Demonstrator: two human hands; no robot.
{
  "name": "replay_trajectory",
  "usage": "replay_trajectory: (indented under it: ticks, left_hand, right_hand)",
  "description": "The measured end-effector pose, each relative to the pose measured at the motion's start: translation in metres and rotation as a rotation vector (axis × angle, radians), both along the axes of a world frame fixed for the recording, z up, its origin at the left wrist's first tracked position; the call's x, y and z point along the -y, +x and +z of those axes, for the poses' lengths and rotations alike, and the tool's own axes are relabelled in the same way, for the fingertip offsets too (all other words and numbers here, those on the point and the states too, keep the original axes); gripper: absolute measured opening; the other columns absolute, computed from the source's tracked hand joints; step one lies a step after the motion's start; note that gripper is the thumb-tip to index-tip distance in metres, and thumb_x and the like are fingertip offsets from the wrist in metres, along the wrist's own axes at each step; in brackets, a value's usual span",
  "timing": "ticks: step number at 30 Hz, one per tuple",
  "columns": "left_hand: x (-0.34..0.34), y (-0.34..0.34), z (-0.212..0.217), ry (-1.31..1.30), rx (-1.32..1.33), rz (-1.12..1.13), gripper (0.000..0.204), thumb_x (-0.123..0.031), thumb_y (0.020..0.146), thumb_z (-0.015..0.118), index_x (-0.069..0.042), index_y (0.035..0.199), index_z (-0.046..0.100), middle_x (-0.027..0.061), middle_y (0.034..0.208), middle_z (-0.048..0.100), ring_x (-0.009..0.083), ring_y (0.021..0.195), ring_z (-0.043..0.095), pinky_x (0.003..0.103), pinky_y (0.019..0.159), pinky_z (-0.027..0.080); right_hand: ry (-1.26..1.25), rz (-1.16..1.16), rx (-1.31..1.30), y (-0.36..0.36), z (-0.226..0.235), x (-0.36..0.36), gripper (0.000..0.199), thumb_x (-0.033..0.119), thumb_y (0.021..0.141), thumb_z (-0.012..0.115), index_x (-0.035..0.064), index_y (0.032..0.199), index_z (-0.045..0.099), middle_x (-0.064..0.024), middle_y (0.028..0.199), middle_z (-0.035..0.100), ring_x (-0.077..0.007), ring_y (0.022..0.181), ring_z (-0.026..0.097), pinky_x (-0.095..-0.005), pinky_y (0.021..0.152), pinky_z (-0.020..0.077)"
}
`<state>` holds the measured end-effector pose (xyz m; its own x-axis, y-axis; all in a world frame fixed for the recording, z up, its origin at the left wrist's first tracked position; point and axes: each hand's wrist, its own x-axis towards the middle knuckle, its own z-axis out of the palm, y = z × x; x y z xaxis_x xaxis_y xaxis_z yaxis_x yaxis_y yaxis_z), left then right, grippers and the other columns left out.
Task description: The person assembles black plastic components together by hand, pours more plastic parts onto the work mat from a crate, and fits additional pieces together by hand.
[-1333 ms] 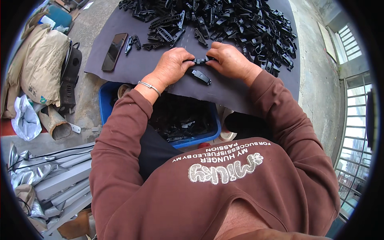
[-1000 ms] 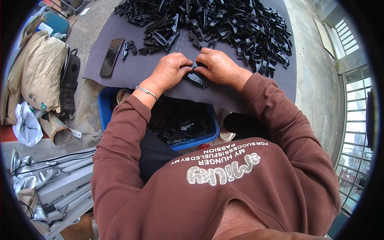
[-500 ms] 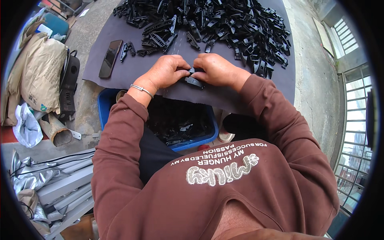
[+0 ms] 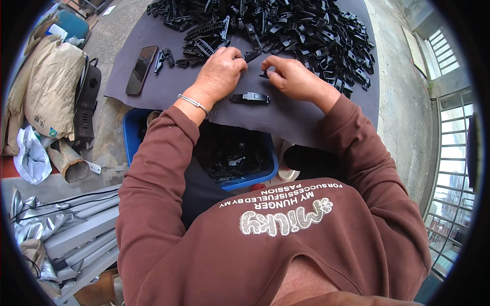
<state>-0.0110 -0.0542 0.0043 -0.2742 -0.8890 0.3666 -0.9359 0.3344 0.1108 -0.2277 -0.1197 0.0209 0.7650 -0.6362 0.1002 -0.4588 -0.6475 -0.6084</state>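
Note:
A curved black plastic part (image 4: 250, 97) lies by itself near the front edge of the grey-covered table (image 4: 178, 86). My right hand (image 4: 292, 79) is above and to the right of it, thumb and forefinger bent around a small dark plastic piece (image 4: 264, 75). Beyond the lone part and to its left, my left hand (image 4: 222, 71) reaches to the near edge of the heap, fingers curled. Its fingertips are hidden, so I cannot make out whether they grip anything. Long slotted black parts (image 4: 205, 47) lie just past the left hand.
A large heap of black plastic parts (image 4: 321, 46) covers the table's far side. A phone (image 4: 142, 70) and a few loose parts (image 4: 163, 60) lie at the left. Below the table edge stands a blue bin (image 4: 273, 171) holding black parts. Paper sacks (image 4: 58, 86) are further left.
My hands have parted from over the curved part, which now rests on the table. The left hand has moved away toward the heap; the right has moved right.

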Motion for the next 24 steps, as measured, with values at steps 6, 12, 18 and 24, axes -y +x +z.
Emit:
replay_trajectory:
  ticks: [6, 12, 18, 24]
  left_hand:
    - [-0.03, 0.006, -0.007, 0.012, -0.128, -0.189, 0.017, -0.006, 0.077, 0.071, -0.007, 0.093, 0.065, 0.0088, 0.103, 0.061, 0.0295, 0.09, 0.06, 0.036, 0.082, 0.052]
    - [-0.024, -0.007, -0.002, 0.004, -0.357, 0.09, 0.014, -0.007, 0.078, 0.072, -0.005, 0.092, 0.067, 0.0088, 0.096, 0.064, 0.0286, 0.087, 0.062, 0.036, 0.078, 0.052]
    - [-0.016, 0.003, -0.01, 0.063, -0.299, 0.001, 0.018, -0.008, 0.078, 0.072, -0.005, 0.096, 0.068, 0.0088, 0.09, 0.066, 0.0271, 0.086, 0.063, 0.035, 0.077, 0.052]
    - [-0.017, 0.003, -0.003, 0.134, -0.271, -0.025, 0.017, -0.011, 0.078, 0.072, -0.006, 0.094, 0.069, 0.0085, 0.092, 0.066, 0.0278, 0.088, 0.062, 0.035, 0.079, 0.051]
  right_hand:
    - [-0.313, -0.036, -0.094, -0.017, -0.022, 0.005, 0.025, 0.024, 0.093, 0.058, 0.0068, 0.11, 0.062, -0.0165, 0.087, 0.064, -0.0349, 0.08, 0.064, -0.0414, 0.071, 0.0524]
    - [-0.351, 0.035, 0.007, -0.018, -0.024, 0.007, 0.023, 0.018, 0.088, 0.064, 0.0033, 0.106, 0.063, -0.0158, 0.091, 0.059, -0.0353, 0.081, 0.061, -0.0408, 0.071, 0.0517]
    - [-0.281, 0.22, 0.099, 0.0, -0.02, 0.014, 0.021, 0.02, 0.085, 0.066, 0.0023, 0.096, 0.064, -0.0148, 0.094, 0.059, -0.0345, 0.087, 0.061, -0.0415, 0.076, 0.0514]
    - [-0.309, 0.263, 0.06, 0.026, -0.022, 0.007, 0.025, 0.025, 0.084, 0.068, 0.0024, 0.095, 0.065, -0.0148, 0.09, 0.06, -0.035, 0.083, 0.062, -0.0408, 0.073, 0.0514]
